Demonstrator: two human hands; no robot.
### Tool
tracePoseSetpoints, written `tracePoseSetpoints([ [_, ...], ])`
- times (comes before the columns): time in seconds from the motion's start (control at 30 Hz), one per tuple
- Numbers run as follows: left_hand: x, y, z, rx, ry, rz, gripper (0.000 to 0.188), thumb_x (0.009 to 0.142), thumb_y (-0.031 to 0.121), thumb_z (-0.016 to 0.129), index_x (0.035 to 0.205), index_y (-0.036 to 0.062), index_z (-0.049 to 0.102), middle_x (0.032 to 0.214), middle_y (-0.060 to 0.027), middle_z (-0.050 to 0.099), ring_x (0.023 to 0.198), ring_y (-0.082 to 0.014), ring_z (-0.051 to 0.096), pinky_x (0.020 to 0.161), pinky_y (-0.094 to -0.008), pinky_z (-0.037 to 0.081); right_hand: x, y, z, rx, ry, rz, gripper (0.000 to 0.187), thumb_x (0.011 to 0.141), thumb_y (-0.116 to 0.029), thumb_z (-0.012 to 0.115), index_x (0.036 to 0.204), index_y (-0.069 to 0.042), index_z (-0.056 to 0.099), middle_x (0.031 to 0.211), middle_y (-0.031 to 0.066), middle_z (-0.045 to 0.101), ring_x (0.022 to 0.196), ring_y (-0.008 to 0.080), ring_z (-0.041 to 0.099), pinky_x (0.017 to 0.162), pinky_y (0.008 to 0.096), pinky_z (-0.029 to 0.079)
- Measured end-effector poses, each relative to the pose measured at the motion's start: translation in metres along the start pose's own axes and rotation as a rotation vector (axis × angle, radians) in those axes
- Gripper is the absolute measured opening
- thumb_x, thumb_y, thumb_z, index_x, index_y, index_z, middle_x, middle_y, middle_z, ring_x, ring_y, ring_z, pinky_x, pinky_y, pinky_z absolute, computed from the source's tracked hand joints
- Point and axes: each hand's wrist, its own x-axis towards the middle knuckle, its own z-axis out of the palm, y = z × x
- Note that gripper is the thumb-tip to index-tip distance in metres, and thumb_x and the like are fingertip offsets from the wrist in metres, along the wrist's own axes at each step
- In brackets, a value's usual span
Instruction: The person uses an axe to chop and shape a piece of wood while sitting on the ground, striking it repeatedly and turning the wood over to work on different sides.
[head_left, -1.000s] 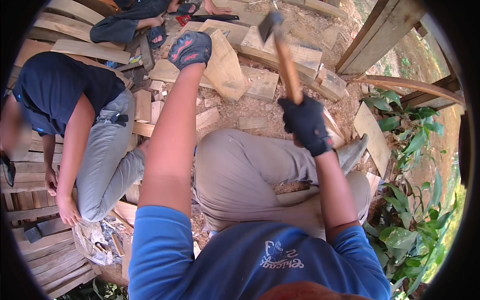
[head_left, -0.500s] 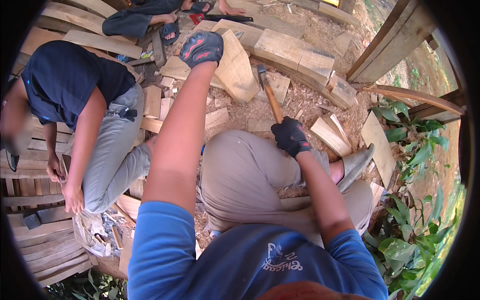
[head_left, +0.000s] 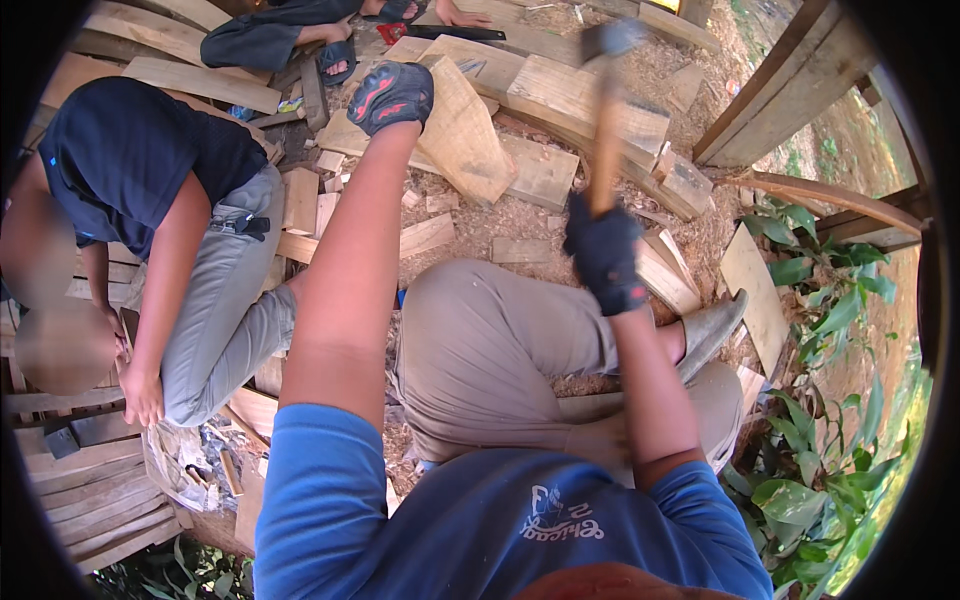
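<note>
My left hand (head_left: 392, 98), in a black glove with red trim, is closed on the upper end of a pale wooden board (head_left: 470, 145). The board stands tilted, its broad face toward me and its pointed lower end among the blocks. My right hand (head_left: 604, 252), in a dark glove, grips the wooden handle of a hatchet (head_left: 606, 130). Its metal head is raised to the right of the board, apart from it and smeared by motion. Beneath the board's lower right side lies a wood block (head_left: 540, 172).
A long squared timber (head_left: 590, 100) lies beyond the board. Split wood pieces (head_left: 668, 272) rest beside my right forearm, on chip-strewn ground. A co-worker (head_left: 150, 170) crouches at left; another person's sandalled foot (head_left: 337, 62) and a red-handled saw (head_left: 440, 34) are at the top.
The hatchet has swung up and to the right, away from the board, with my right hand. My left hand and the board have shifted slightly left. The co-worker's head has leaned lower.
</note>
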Motion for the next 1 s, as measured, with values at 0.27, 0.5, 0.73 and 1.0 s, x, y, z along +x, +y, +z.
tracePoseSetpoints([
  [0.27, -0.004, 0.002, 0.013, 0.082, 0.024, 0.175, 0.036, 0.094, 0.029, 0.055, 0.102, 0.0092, 0.085, 0.108, -0.019, 0.081, 0.097, -0.0394, 0.079, 0.083, -0.0547, 0.061, -0.025, 0.029, -0.033, 0.328, -0.53, 0.385, 0.034, 0.096, -0.027, 0.074, 0.103, 0.006, 0.069, 0.071, 0.0096, 0.068, 0.054, 0.0196, 0.068, 0.052, 0.0353, 0.055],
  [0.5, -0.024, -0.011, -0.002, -0.089, 0.082, 0.271, 0.052, 0.104, 0.045, 0.048, 0.105, 0.0049, 0.08, 0.105, -0.0247, 0.078, 0.098, -0.0464, 0.075, 0.088, -0.057, 0.059, -0.063, 0.089, -0.116, 0.305, -0.402, 0.452, 0.033, 0.097, -0.029, 0.074, 0.096, 0.004, 0.07, 0.069, 0.0088, 0.068, 0.053, 0.018, 0.068, 0.05, 0.0337, 0.053],
  [0.73, -0.028, -0.102, 0.019, -0.131, 0.134, 0.49, 0.046, 0.108, 0.042, 0.049, 0.113, 0.0061, 0.077, 0.116, -0.0244, 0.076, 0.11, -0.0475, 0.07, 0.096, -0.0551, 0.054, -0.076, 0.169, -0.074, 0.235, -0.528, 0.413, 0.039, 0.097, -0.033, 0.074, 0.102, 0.005, 0.071, 0.073, 0.0107, 0.073, 0.059, 0.0213, 0.071, 0.055, 0.0379, 0.057],
  [1.0, -0.043, -0.188, 0.053, -0.001, 0.266, 0.554, 0.033, 0.105, 0.012, 0.051, 0.13, 0.0064, 0.071, 0.131, -0.0216, 0.073, 0.118, -0.0435, 0.07, 0.102, -0.0517, 0.054, -0.062, 0.159, -0.078, 0.26, -0.589, 0.475, 0.037, 0.095, -0.029, 0.077, 0.1, 0.008, 0.075, 0.079, 0.0144, 0.076, 0.063, 0.0231, 0.073, 0.058, 0.0397, 0.061],
])
